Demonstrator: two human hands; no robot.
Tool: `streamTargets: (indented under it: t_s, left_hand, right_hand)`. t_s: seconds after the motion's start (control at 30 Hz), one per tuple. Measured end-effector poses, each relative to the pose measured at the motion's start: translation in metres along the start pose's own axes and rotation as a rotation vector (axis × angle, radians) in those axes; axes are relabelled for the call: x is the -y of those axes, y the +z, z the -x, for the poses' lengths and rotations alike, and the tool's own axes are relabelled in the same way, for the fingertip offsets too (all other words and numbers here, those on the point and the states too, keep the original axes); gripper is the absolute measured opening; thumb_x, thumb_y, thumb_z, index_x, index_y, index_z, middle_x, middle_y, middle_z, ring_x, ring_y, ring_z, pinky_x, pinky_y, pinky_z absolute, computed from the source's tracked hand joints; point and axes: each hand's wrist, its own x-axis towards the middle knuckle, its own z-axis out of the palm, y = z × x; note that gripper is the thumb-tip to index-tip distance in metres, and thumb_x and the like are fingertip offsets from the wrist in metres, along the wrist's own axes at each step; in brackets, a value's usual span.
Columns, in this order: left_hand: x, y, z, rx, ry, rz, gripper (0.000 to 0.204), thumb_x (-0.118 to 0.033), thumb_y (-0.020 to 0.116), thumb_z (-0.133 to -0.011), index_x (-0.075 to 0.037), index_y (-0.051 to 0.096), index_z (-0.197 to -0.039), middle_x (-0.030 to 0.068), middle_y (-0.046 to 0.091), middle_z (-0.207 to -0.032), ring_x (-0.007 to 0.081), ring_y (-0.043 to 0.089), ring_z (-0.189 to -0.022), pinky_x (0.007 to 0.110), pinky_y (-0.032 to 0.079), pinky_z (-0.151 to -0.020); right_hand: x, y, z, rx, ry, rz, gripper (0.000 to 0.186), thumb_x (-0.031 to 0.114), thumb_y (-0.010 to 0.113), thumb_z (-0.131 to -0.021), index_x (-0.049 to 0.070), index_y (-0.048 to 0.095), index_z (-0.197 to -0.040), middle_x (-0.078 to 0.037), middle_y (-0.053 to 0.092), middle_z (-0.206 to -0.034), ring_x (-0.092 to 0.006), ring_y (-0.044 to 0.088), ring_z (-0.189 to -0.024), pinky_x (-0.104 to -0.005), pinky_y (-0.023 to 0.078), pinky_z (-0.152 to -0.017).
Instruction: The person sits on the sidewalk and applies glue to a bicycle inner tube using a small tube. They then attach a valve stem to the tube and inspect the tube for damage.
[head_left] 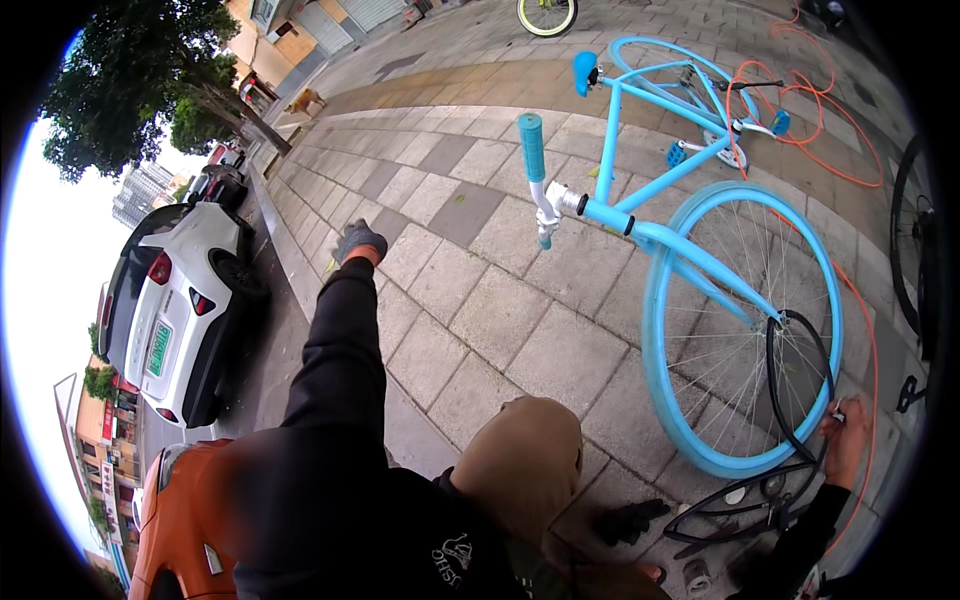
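Note:
My right hand (847,440), bare, is closed at the edge of the light-blue front wheel (655,330). It grips a black rubber tube (772,390), which loops over the wheel's hub and spokes; a small silvery bit shows at the fingertips. Off to the left, my left hand (362,242), in a grey glove with an orange cuff, reaches out over the paving, away from the bicycle. Its back faces me and its fingers are mostly hidden. The light-blue bicycle frame (675,167) lies on its side, with a teal handlebar grip (531,148) and blue saddle (584,73).
A black glove (630,521), more black tubing (700,515) and a roll (697,575) lie by my knee (520,460). An orange hose (868,320) runs past the wheel. Another wheel (905,240) stands far right. A white car (185,300) and orange car (180,520) are left; a dog (305,101) stands beyond.

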Motion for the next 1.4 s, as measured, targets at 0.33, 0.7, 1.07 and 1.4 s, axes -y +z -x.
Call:
streamTargets:
  t_s: [0.33,0.7,1.07,1.4]
  left_hand:
    - [-0.019,-0.011,0.038,-0.010,-0.140,0.247,0.067,-0.042,0.067,-0.093,-0.019,0.055,-0.154,0.0149,0.050,-0.162,0.0378,0.054,-0.143,0.068,0.035,-0.117]
    - [-0.172,-0.074,0.105,0.079,0.268,1.631,0.040,-0.034,0.072,-0.101,0.004,0.073,-0.114,0.0143,0.072,-0.089,0.0206,0.069,-0.068,0.032,0.059,-0.057]
    - [-0.273,-0.215,0.466,0.621,1.179,1.575,0.037,-0.022,0.072,-0.102,-0.001,0.063,-0.131,0.0104,0.070,-0.088,0.0140,0.068,-0.071,0.033,0.058,-0.066]
    - [-0.310,-0.195,0.476,1.271,0.733,1.580,0.056,-0.052,0.070,-0.101,0.000,0.064,-0.122,0.0084,0.068,-0.093,0.0147,0.068,-0.063,0.029,0.055,-0.053]
  right_hand:
    - [0.005,0.011,0.001,0.093,-0.091,-0.075,0.009,0.019,0.058,-0.104,0.011,0.055,-0.100,-0.006,0.065,-0.082,-0.0140,0.063,-0.058,-0.0250,0.050,-0.051]
    - [0.029,0.032,0.001,0.134,-0.158,-0.044,0.013,0.023,0.060,-0.107,0.011,0.059,-0.105,-0.003,0.062,-0.079,-0.0093,0.057,-0.057,-0.0215,0.046,-0.053]
    - [0.062,0.124,0.006,0.322,-0.257,0.054,0.025,0.026,0.064,-0.108,0.004,0.069,-0.118,0.001,0.059,-0.080,-0.0060,0.051,-0.061,-0.0219,0.041,-0.057]
    - [0.079,0.174,0.075,0.553,-0.427,0.381,0.025,0.010,0.065,-0.103,-0.006,0.068,-0.121,-0.004,0.059,-0.083,-0.0109,0.054,-0.069,-0.0251,0.045,-0.065]
